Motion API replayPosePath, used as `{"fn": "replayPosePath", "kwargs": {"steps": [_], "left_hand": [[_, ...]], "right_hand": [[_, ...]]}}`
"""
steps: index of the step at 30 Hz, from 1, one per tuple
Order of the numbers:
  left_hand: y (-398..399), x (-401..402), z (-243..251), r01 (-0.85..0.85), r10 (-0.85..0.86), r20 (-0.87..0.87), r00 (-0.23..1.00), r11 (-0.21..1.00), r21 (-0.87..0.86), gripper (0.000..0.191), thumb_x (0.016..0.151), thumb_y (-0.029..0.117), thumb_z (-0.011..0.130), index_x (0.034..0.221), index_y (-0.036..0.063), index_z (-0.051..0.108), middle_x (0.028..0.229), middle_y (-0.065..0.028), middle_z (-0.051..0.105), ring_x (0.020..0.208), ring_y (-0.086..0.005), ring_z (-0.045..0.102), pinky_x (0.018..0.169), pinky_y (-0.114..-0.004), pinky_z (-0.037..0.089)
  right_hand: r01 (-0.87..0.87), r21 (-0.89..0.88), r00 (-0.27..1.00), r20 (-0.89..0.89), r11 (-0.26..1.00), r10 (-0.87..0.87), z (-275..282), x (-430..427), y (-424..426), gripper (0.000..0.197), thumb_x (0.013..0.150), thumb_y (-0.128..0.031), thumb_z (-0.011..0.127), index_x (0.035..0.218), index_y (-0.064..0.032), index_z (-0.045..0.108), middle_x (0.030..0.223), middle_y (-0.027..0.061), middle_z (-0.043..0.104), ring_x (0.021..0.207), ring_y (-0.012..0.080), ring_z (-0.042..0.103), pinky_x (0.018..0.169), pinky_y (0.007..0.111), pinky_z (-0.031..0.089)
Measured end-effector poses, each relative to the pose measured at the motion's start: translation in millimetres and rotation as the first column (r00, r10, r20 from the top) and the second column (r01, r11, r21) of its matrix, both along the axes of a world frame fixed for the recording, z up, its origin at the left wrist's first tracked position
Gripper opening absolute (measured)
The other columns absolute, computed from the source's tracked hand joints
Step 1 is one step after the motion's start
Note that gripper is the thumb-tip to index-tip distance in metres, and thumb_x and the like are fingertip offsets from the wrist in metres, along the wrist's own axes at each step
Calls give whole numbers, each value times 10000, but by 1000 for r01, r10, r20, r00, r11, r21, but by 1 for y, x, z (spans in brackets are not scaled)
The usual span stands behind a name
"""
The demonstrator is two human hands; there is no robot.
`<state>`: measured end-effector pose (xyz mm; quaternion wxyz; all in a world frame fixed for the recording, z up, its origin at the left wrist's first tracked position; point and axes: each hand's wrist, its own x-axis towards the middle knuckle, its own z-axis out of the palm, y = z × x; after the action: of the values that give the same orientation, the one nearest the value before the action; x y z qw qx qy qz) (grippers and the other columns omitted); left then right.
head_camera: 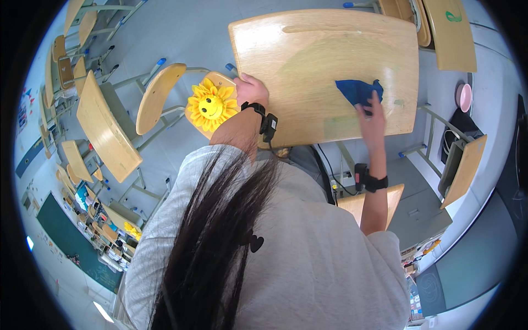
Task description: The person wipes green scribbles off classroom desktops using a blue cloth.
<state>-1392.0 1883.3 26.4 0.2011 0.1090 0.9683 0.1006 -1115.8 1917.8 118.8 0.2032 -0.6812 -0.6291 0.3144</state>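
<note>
A wooden desktop (313,53) with a pencil groove along its far side lies before me, a faint greenish patch showing on its surface. My left hand (252,90) is closed around its left edge. Toward the right part of the desktop, my right hand (373,113) holds a dark blue cloth (354,90) by its near right part, and the cloth lies partly spread on the wood. Both wrists carry black straps with small devices. Beside my left hand, a yellow sunflower plush (211,105) with a smiling face sits on a wooden chair seat (193,117).
Left of me stand a wooden chair back (159,99) and another desk (107,128). At the upper right is a desk (451,37) with a green mark. A pink basin (465,97) is by the right wall, above a grey cabinet (420,198). A cable (334,173) hangs near my right wrist.
</note>
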Motion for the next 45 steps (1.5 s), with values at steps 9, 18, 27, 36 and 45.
{"fn": "replayPosePath", "kwargs": {"steps": [9, 18, 27, 36, 45], "left_hand": [[-2, -2, -13, 43, -43, -66, 997, 999, -6, 482, 903, 398, 231, 971, -13, 475, 825, -265, 593, 758, -437, 574, 686, -515, 440], [4, 0, -2, 32, -32, -36, 999, 999, 1, 475, 907, 392, 232, 962, -19, 466, 814, -274, 587, 747, -444, 568, 675, -520, 437], [5, -1, 1, 7, -6, 12, 1000, 999, -35, 445, 907, 375, 238, 981, -8, 452, 896, -263, 578, 789, -441, 555, 708, -520, 418], [8, 2, -4, 21, -20, 26, 999, 999, -34, 464, 915, 402, 195, 946, 7, 435, 843, -266, 579, 790, -454, 544, 698, -521, 408], [4, -2, -6, 68, -68, -8, 998, 997, -26, 428, 912, 377, 216, 954, 13, 438, 822, -254, 585, 734, -433, 563, 661, -524, 423]], "right_hand": [[-253, 118, 903, 385, 960, 190, -30, 35, -4, 340, 763, -107, 609, 1098, -67, 569, 981, 130, 570, 937, 284, 547, 757, 367, 463], [-479, 142, 807, 459, 866, 371, -42, 28, 5, 457, 737, -45, 555, 1183, -134, 517, 1228, 117, 453, 1115, 323, 449, 873, 409, 407], [-136, 83, 793, 606, 987, 59, -102, 60, 30, 665, 783, -7, 433, 1392, -165, 220, 1435, 177, 170, 1280, 378, 252, 1021, 443, 265], [-159, 356, 794, 600, 921, -95, -140, 30, 206, 566, 831, -202, 419, 1374, -222, 262, 1398, 234, 224, 1270, 404, 239, 1046, 454, 213], [-187, 197, 804, 594, 962, 34, -103, 46, 133, 620, 781, -100, 456, 1368, -194, 281, 1402, 163, 260, 1278, 318, 274, 1045, 402, 239]]}}
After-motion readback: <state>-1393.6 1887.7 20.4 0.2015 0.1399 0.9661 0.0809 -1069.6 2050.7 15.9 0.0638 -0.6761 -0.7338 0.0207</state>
